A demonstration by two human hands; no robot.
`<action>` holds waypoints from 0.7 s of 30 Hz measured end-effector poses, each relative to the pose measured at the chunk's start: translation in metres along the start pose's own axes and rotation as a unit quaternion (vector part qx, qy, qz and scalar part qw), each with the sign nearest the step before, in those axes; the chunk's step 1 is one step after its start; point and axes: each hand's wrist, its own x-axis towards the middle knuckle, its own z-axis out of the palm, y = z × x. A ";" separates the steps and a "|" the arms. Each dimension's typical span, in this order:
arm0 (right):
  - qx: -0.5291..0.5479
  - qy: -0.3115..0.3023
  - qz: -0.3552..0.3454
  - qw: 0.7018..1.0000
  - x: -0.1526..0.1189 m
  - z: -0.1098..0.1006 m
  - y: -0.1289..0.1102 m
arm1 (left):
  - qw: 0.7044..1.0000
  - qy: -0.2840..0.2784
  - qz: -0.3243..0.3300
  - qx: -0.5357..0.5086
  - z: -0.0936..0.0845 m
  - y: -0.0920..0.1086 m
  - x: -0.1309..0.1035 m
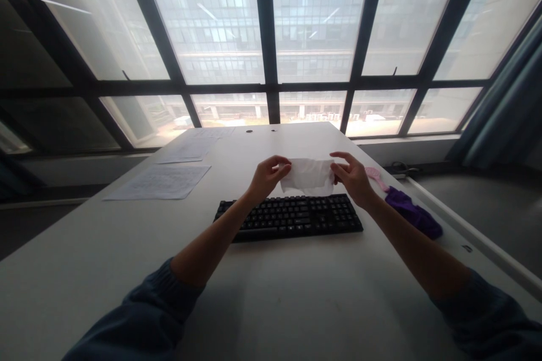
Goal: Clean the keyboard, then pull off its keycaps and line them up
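Note:
A thin white tissue is stretched between my two hands, above the far edge of a black keyboard. My left hand pinches its left end between thumb and fingers. At the right end, my right hand grips the tissue, with the index finger raised over its top corner. The tissue looks slightly creased and hangs down toward the table. The keyboard lies flat on the white table, below and between my forearms.
Printed sheets of paper lie at the left. Beyond my right forearm are a purple cloth and a pink strap-like item. A small dark object lies near the right edge. Large windows stand behind the table.

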 end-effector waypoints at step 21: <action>-0.309 0.000 -0.198 0.930 -0.028 0.037 0.020 | 0.969 0.043 -0.111 -0.219 0.030 0.005 -0.013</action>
